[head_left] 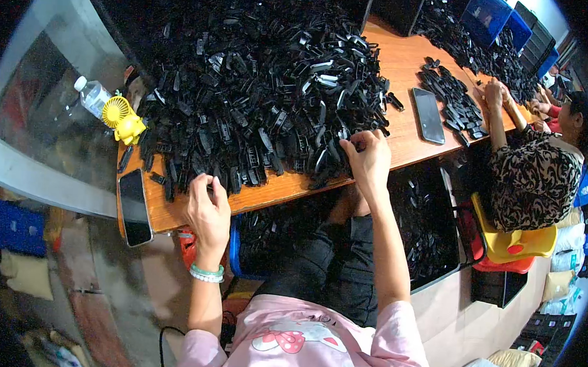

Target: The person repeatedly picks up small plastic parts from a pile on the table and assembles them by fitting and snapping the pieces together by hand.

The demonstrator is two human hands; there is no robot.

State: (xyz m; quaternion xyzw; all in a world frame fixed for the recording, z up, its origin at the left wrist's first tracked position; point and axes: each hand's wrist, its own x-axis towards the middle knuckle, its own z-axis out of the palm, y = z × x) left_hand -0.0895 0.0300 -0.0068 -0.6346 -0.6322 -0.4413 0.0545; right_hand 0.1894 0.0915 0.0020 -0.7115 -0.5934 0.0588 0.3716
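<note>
A large heap of small black plastic parts (pixel 245 93) covers much of the wooden table (pixel 409 56). My left hand (pixel 208 208), with bracelets at its wrist, is at the table's front edge beside the heap; its fingers are bent together, and what they hold, if anything, cannot be made out. My right hand (pixel 369 158) touches the heap's right front side, thumb and fingers closed around something small and dark that I cannot make out. Black parts lie close to the fingertips of both hands.
One phone (pixel 135 207) lies at the left table corner, another (pixel 428 116) to the right. A yellow fan (pixel 121 119) and a bottle (pixel 92 96) stand at the left. A co-worker (pixel 537 171) sits at the right. Under the table are bins of black parts (pixel 426 225).
</note>
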